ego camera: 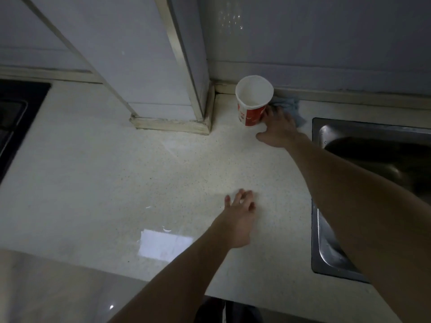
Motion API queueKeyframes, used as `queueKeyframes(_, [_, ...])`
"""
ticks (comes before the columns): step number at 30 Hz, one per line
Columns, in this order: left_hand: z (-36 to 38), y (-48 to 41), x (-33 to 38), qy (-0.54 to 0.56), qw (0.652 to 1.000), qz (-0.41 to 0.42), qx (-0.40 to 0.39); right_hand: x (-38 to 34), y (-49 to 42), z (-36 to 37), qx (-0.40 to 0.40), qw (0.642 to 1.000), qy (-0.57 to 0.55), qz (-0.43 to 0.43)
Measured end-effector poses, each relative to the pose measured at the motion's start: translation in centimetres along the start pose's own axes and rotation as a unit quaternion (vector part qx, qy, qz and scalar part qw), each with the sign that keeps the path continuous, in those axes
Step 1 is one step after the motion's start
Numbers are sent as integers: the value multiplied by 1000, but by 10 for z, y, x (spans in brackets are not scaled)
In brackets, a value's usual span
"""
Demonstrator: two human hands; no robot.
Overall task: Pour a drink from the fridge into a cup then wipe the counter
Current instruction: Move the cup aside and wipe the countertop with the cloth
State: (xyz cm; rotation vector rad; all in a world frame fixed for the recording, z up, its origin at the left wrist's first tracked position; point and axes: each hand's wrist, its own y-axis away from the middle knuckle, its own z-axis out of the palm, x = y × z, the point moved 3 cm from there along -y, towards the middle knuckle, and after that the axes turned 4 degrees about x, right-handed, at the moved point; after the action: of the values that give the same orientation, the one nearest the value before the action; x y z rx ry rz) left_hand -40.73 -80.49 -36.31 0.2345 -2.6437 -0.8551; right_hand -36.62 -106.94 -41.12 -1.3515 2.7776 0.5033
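Your right hand (278, 130) lies spread flat on a blue cloth (288, 106) at the back of the speckled pale counter (116, 183), fingertips touching a red-and-white paper cup (253, 101) with unreadable print. Your left hand (240, 220) hovers open, fingers loosely spread. A steel sink (326, 252) sits right.

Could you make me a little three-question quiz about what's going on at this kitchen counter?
1. True or false: the cup lies tipped over.
2. What lies under the right hand? A) blue cloth B) sponge C) plate
3. Fill in: the left hand holds ____.

Key:
1. False; it stands upright near the wall.
2. A; it lies between the cup and the sink.
3. Nothing; its fingers are spread above the counter.
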Motion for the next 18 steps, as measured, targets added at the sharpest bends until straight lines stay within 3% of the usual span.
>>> queueKeyframes(5, [4,-1,-1,7,1000,-8,5,6,9,-6,23,999,2,-23])
queueKeyframes(9, [12,2,-4,37,998,-6,52,2,27,-4,21,1000,8,-11])
queueKeyframes(18, [52,59,-1,73,986,-11,147,-24,149,32,-8,1000,5,-9])
